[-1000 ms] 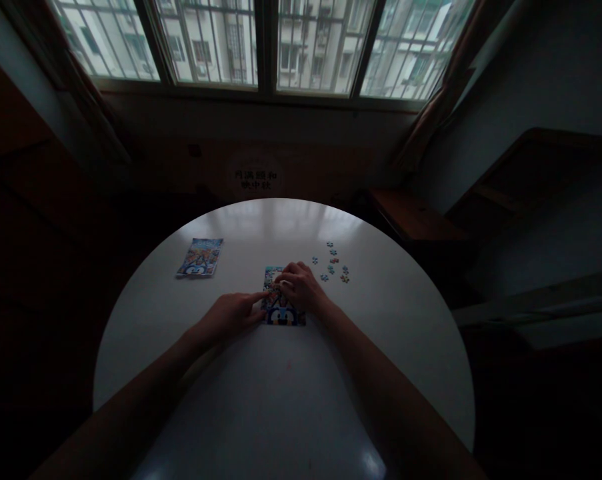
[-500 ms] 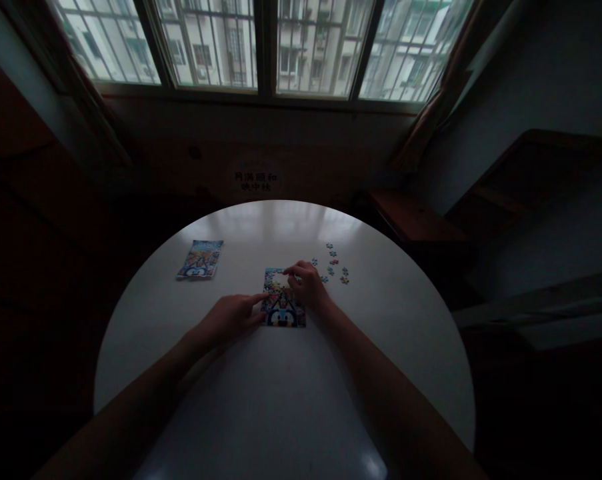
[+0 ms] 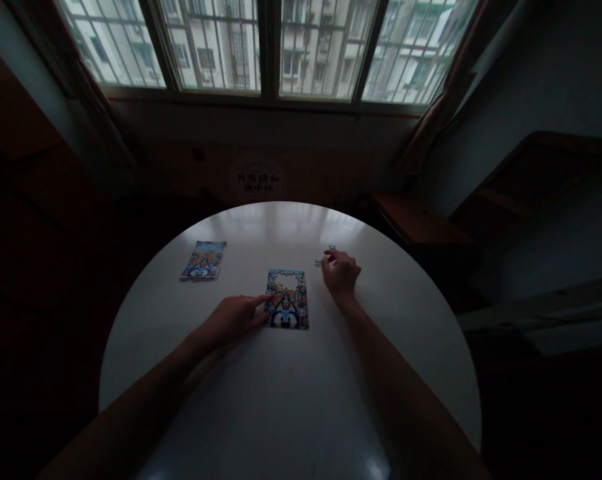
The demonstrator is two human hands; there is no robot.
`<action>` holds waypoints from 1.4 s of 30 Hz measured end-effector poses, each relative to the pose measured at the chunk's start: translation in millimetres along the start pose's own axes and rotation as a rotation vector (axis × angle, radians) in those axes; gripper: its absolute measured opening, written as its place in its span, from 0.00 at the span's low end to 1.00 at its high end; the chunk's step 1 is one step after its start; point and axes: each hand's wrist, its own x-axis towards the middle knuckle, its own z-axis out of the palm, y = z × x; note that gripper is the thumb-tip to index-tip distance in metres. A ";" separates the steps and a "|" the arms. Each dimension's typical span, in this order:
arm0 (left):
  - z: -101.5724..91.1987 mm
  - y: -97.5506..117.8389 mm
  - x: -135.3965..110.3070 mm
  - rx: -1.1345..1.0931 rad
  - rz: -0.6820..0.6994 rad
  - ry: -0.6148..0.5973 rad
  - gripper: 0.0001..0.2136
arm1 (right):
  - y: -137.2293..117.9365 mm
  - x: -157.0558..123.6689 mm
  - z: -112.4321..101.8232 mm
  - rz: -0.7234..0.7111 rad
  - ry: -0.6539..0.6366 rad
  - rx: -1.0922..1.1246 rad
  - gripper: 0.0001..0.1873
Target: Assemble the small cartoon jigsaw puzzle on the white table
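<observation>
A small colourful jigsaw puzzle lies flat in the middle of the round white table, with a white gap near its top. My left hand rests at the puzzle's left edge, forefinger stretched out and touching it. My right hand is to the right of the puzzle, over the loose puzzle pieces, its fingers curled downward onto them. What its fingers hold, if anything, is hidden.
A printed picture card lies at the table's left back. Dark wooden furniture stands close behind the table on the right. A barred window fills the far wall. The room around the table is very dark.
My right hand has left the puzzle's top and moved right and back to the loose pieces, covering most of them. My left hand has stayed at the puzzle's left edge.
</observation>
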 end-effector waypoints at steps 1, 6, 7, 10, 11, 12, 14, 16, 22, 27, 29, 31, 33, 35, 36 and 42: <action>-0.8 0.8 -0.3 0.002 0.000 -0.003 0.23 | 3.9 3.2 -4.3 0.071 0.032 -0.052 0.13; -1.7 2.4 -0.7 0.001 -0.005 0.006 0.23 | 28.8 12.6 -14.5 0.230 0.010 -0.159 0.12; -1.1 1.9 -0.6 0.000 -0.004 0.005 0.23 | 33.5 13.4 -14.0 0.249 0.001 -0.165 0.12; 0.7 0.2 0.2 0.008 0.000 0.001 0.23 | 42.8 14.3 -11.0 0.303 -0.024 -0.186 0.13; 0.9 -0.1 0.4 0.012 0.001 0.000 0.23 | 44.1 14.3 -10.2 0.315 -0.038 -0.192 0.13; 0.8 0.0 0.5 0.016 0.000 0.000 0.23 | 44.6 14.1 -9.7 0.321 -0.054 -0.199 0.15; -0.2 0.8 0.6 0.017 -0.004 -0.002 0.23 | 43.8 13.6 -9.8 0.314 -0.087 -0.218 0.17; -1.7 2.0 0.7 0.018 -0.009 -0.009 0.23 | 41.8 13.0 -10.9 0.303 -0.116 -0.242 0.19; -2.3 1.5 0.1 0.011 -0.013 -0.018 0.23 | 38.0 13.2 -14.3 0.316 -0.150 -0.239 0.16; -0.4 0.1 -0.6 -0.006 -0.004 -0.005 0.23 | 41.6 14.7 -11.9 0.321 -0.138 -0.198 0.13; 0.0 -0.2 -0.4 -0.009 -0.002 0.000 0.23 | 44.4 15.1 -9.2 0.307 -0.107 -0.167 0.13; 0.3 -0.6 0.1 -0.013 -0.004 0.004 0.23 | 47.1 15.7 -6.3 0.284 -0.078 -0.134 0.11; 0.5 -0.9 0.6 -0.014 -0.006 0.001 0.23 | 48.5 16.7 -4.1 0.271 -0.064 -0.106 0.08; 0.8 -1.2 0.8 -0.009 -0.007 -0.002 0.23 | 47.7 18.0 -2.9 0.238 -0.053 -0.029 0.07; 1.1 -1.4 0.7 -0.005 -0.007 -0.003 0.23 | 46.1 18.5 -2.5 0.204 -0.040 0.041 0.07; 0.8 -0.2 -0.2 -0.021 0.004 0.001 0.23 | 19.0 12.2 7.1 -0.017 -0.018 0.496 0.10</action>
